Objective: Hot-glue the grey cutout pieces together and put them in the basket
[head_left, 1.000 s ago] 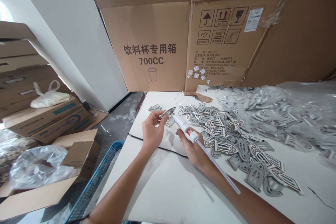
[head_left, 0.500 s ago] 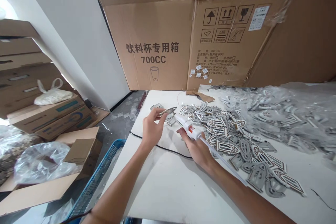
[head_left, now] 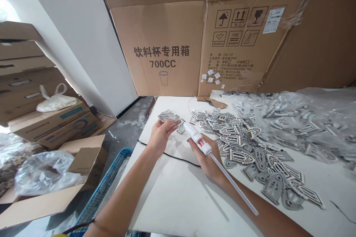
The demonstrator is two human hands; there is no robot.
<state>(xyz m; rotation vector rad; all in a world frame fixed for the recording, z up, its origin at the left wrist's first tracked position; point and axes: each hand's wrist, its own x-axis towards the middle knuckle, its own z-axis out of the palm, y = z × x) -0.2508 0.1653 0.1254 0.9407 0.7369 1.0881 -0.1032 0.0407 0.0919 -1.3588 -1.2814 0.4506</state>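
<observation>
Left hand pinches grey piece; right hand grips glue gun; pile, cable nearby.

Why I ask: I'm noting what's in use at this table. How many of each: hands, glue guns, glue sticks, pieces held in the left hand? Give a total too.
Left hand and right hand: 2
Glue gun: 1
Glue stick: 1
Held grey piece: 1
Total: 5, leaving out the heap, whose pieces overlap too much to count.
</observation>
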